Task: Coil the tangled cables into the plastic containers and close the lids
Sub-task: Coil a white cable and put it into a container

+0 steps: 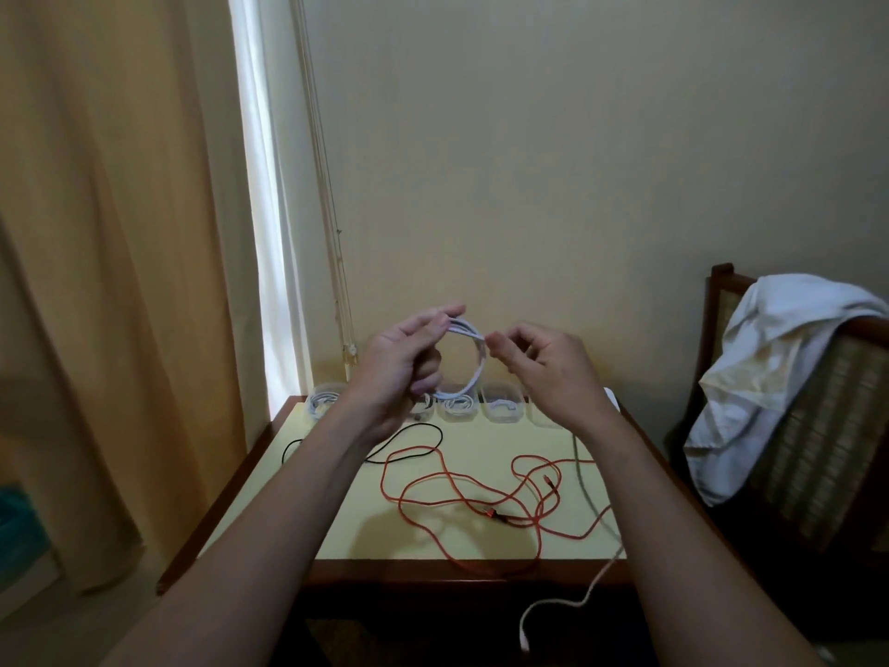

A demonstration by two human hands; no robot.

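I hold a white cable [477,362] wound into a ring above the back of the table. My left hand [401,365] grips the ring's left side, fingers curled round the loops. My right hand [543,361] pinches the cable at the ring's upper right. Its loose tail [584,479] runs down across the table and over the front edge. A tangled orange cable [462,498] lies spread on the yellow tabletop [336,512]. A black cable [423,438] lies behind it. Several clear plastic containers [502,404] stand in a row at the table's back edge, some with white cables inside.
A wooden chair [808,454] draped with a white cloth [769,368] stands close to the table's right side. Beige curtains [106,281] hang at the left, with blind cords [336,281] behind the table's back left corner. The wall is right behind the containers.
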